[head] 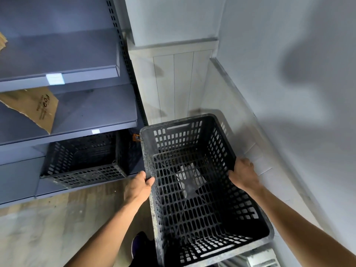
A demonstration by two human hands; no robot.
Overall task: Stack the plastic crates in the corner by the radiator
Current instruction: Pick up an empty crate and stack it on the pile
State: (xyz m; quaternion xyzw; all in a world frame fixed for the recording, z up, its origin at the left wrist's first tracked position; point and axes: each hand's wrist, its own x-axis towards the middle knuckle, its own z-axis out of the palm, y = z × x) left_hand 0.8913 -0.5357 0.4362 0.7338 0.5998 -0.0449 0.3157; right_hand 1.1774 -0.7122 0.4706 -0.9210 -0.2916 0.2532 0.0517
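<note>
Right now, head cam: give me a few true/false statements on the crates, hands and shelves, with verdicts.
1. Both hands grip the black crate by its side rims. True: left hand on the left rim, right hand on the right rim.
2. The held crate is packed full. False: it is nearly empty, with only a pale scrap at its bottom.
3. A second black crate lies tipped on its side under the lowest shelf. True.
4. The shelves are red. False: they are grey-blue.
5. A piece of cardboard rests on a shelf. True.
6. The person wears gloves. False: the hands are bare.
</note>
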